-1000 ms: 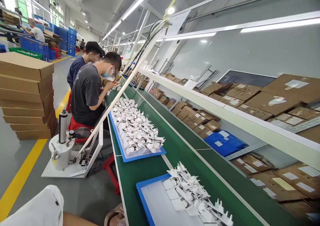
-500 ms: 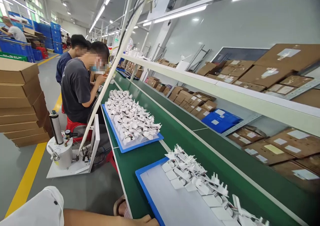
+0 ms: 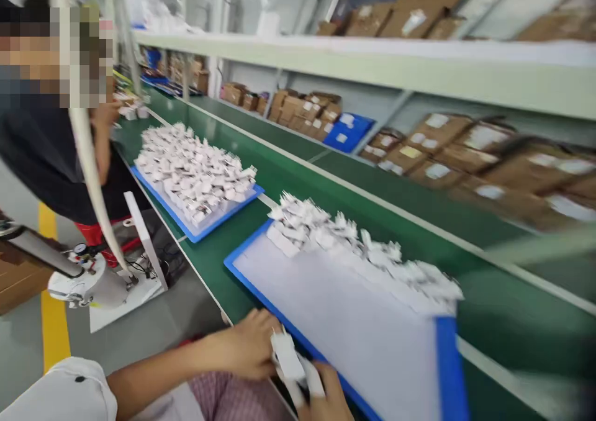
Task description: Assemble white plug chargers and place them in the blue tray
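Observation:
A white plug adapter [image 3: 287,356] with thin prongs is between my hands, over the near edge of the blue-rimmed tray [image 3: 338,303]. My right hand [image 3: 328,399] is closed on it from below, with white coverings that look like finger cots on the fingers. Against the adapter's left side, my left hand [image 3: 254,345] is closed, its fingers curled and the fingertips hidden. Along the tray's far side lie several white plug adapters [image 3: 344,238], blurred by motion; the near part shows a pale, flat surface.
Farther along the green bench [image 3: 279,172] is a second blue tray [image 3: 202,231] full of white adapters. A co-worker [image 3: 41,148] sits at the left, behind a slanting pale pole [image 3: 84,141]. A white pressure pot [image 3: 90,281] stands on the floor. Cardboard boxes [image 3: 419,138] line the right side.
The view has swung down and to the right. My right hand has come into view with a white plug adapter. My left hand, formerly at the tray's edge, is now against the adapter.

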Demonstrator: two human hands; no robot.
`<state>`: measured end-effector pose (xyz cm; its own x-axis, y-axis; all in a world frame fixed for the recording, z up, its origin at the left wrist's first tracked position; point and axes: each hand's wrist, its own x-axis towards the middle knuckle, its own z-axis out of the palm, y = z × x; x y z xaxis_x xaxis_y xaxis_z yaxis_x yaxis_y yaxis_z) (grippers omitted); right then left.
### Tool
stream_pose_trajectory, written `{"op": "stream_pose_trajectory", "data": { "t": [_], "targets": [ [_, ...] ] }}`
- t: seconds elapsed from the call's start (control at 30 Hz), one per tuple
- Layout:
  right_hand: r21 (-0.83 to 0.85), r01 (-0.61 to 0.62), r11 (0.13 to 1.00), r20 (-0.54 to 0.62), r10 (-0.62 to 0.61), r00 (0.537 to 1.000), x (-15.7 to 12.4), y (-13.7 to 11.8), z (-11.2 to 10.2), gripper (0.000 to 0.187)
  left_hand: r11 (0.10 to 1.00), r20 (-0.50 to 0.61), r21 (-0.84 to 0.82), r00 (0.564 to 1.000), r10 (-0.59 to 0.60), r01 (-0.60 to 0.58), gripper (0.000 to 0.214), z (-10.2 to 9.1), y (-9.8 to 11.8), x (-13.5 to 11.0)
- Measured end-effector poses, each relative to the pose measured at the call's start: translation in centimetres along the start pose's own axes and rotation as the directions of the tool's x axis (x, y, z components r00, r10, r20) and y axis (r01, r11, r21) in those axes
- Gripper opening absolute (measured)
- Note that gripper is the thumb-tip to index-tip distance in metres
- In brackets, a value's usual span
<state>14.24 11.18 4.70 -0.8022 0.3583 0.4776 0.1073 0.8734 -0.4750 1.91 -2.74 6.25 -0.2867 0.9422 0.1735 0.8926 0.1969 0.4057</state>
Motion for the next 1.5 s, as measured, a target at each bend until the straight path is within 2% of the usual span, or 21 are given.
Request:
{"op": "stream_pose_trajectory", "data": {
  "t": [0.07, 0.13, 0.2, 0.27, 0.33, 0.37, 0.43, 0.5, 0.53, 0.6, 0.67, 0.7, 0.73, 0.8, 0.9, 1.0, 1.1, 1.23, 1.33, 1.5],
  "targets": [
    [0.006, 0.043, 0.999, 0.077, -0.043, 0.996, -0.4, -0.3, -0.8, 0.027, 0.99, 0.01, -0.142, 1.0, -0.02, 0.021, 0.022, -0.9, 0.1, 0.3],
    [0.093, -0.022, 0.995, 0.074, 0.015, 0.997, -0.4, -0.5, -1.6, 0.026, 0.954, 0.002, -0.295, 0.998, -0.059, 0.057, 0.02, -1.1, -0.2, 0.6],
    [0.202, -0.145, 0.969, -0.024, 0.153, 0.988, -0.8, -1.0, -2.4, 0.026, 0.908, 0.001, -0.412, 0.996, -0.089, 0.082, 0.021, -0.8, -0.4, 0.9],
    [0.254, -0.236, 0.938, -0.163, 0.282, 0.945, -1.7, -2.1, -2.9, 0.015, 0.854, -0.021, -0.515, 0.994, -0.107, 0.081, 0.023, -0.5, -0.4, 0.9],
    [0.248, -0.253, 0.935, -0.271, 0.318, 0.909, -3.0, -3.9, -3.0, 0.007, 0.814, -0.094, -0.579, 0.988, -0.122, 0.045, 0.03, 0.0, 0.0, 0.8],
    [0.232, -0.228, 0.946, -0.302, 0.293, 0.907, -3.5, -5.1, -2.9, 0.01, 0.814, -0.157, -0.581, 0.98, -0.123, 0.009, 0.035, 0.2, 0.4, 0.8],
    [0.192, -0.167, 0.967, -0.336, 0.225, 0.915, -4.0, -7.3, -2.4, 0.029, 0.861, -0.315, -0.5, 0.945, -0.083, -0.091, 0.046, 0.6, 1.4, 0.7],
    [0.125, -0.191, 0.974, -0.383, 0.225, 0.896, -3.6, -8.9, -2.1, 0.047, 0.913, -0.434, -0.368, 0.901, -0.001, -0.176, 0.054, 0.9, 2.4, 0.7],
    [0.08, -0.239, 0.968, -0.401, 0.251, 0.881, -3.2, -9.4, -2.1, 0.05, 0.928, -0.471, -0.313, 0.882, 0.035, -0.204, 0.057, 1.0, 2.8, 0.7],
    [0.008, -0.34, 0.941, -0.402, 0.314, 0.86, -2.5, -9.5, -2.5, 0.039, 0.941, -0.526, -0.245, 0.847, 0.074, -0.234, 0.061, 0.9, 3.4, 0.6],
    [0.001, -0.363, 0.932, -0.36, 0.339, 0.869, -2.1, -9.0, -3.3, 0.028, 0.935, -0.572, -0.25, 0.817, 0.066, -0.25, 0.062, 0.4, 3.7, 0.4],
    [0.029, -0.356, 0.934, -0.35, 0.343, 0.872, -2.2, -8.6, -3.8, 0.029, 0.923, -0.58, -0.289, 0.814, 0.044, -0.255, 0.061, 0.0, 3.8, 0.3],
    [0.069, -0.348, 0.935, -0.352, 0.349, 0.869, -2.3, -8.2, -4.3, 0.035, 0.901, -0.56, -0.352, 0.829, 0.015, -0.254, 0.059, -0.4, 3.8, 0.2],
    [0.144, -0.34, 0.929, -0.347, 0.369, 0.862, -2.8, -7.7, -5.0, 0.048, 0.826, -0.449, -0.515, 0.893, -0.033, -0.229, 0.053, -1.3, 4.0, 0.0],
    [0.163, -0.32, 0.933, -0.276, 0.355, 0.893, -3.2, -7.4, -5.4, 0.04, 0.717, -0.246, -0.684, 0.967, -0.057, -0.132, 0.043, -2.4, 3.8, -0.1],
    [0.139, -0.21, 0.968, -0.253, 0.24, 0.937, -3.0, -6.7, -5.1, 0.033, 0.657, -0.083, -0.753, 0.996, -0.035, -0.04, 0.035, -2.4, 2.7, 0.3],
    [0.192, -0.106, 0.976, -0.191, 0.143, 0.971, -2.5, -5.3, -4.3, 0.029, 0.616, 0.047, -0.787, 0.998, 0.052, 0.005, 0.026, -1.4, 1.0, 0.9],
    [0.249, -0.108, 0.962, -0.048, 0.123, 0.991, -2.2, -3.3, -3.0, 0.018, 0.651, 0.087, -0.759, 0.995, 0.057, 0.029, 0.026, -0.3, -0.5, 1.5],
    [0.258, -0.129, 0.957, -0.014, 0.137, 0.99, -1.9, -2.7, -2.7, 0.013, 0.714, 0.115, -0.699, 0.99, 0.082, 0.022, 0.03, -0.3, -1.1, 1.6],
    [0.183, -0.049, 0.982, 0.102, 0.03, 0.994, -1.0, -3.2, -4.1, 0.027, 0.806, 0.133, -0.592, 0.987, 0.089, 0.007, 0.031, -0.5, -1.7, 1.6]
  ]
}}
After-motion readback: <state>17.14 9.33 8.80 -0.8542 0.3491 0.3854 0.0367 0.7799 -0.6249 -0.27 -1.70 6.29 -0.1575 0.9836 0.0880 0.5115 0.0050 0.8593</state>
